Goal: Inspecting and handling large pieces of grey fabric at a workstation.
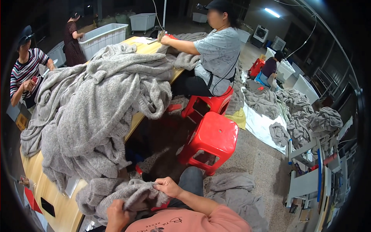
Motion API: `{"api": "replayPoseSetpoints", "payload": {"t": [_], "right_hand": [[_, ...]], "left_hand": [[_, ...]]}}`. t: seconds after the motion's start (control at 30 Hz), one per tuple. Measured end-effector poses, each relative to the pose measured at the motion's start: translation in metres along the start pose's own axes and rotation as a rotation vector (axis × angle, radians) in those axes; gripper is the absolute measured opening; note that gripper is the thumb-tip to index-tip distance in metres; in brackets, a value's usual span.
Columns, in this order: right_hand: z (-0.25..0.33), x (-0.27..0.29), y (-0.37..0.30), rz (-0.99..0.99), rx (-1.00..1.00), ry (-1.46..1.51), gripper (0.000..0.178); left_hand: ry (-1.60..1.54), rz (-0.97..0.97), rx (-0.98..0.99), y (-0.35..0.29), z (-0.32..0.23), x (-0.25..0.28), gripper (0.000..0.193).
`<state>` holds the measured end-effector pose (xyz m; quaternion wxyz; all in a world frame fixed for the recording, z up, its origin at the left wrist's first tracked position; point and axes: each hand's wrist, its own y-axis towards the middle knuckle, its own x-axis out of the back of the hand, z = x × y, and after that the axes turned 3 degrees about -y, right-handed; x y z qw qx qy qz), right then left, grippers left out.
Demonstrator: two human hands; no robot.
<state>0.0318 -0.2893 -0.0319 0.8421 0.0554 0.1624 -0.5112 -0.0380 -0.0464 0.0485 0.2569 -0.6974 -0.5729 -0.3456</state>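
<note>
A grey knitted garment [135, 194] lies across my lap and the table's near edge. My right hand [169, 186] pinches its edge at the right, the fingers closed on the knit. Lower and to the left, my left hand [117, 212] is closed on another part of the same garment. A fold hangs between the two hands, and a bunched section [94, 193] rests on the table corner. Something small and red [160, 205] shows beneath the fabric; its kind is hidden.
A large heap of grey knitwear [100, 96] covers the wooden table [33, 170], where a dark phone [48, 207] lies. A red stool [214, 137] stands ahead right. Grey knitwear [235, 193] lies on the floor beside me. Several co-workers sit or stand around, near white bins [102, 36].
</note>
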Motion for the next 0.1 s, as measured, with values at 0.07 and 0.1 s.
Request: {"api": "replayPoseSetpoints", "payload": {"t": [0.07, 0.1], "right_hand": [[-0.0049, 0.0094, 0.0059, -0.049, -0.097, -0.034, 0.012], [-0.0065, 0.0127, 0.0049, -0.036, -0.027, 0.082, 0.012]], "left_hand": [[0.176, -0.012, 0.173, -0.0048, 0.0075, 0.0045, 0.031], [0.213, -0.004, 0.212, -0.0075, 0.0101, 0.0068, 0.030]]}}
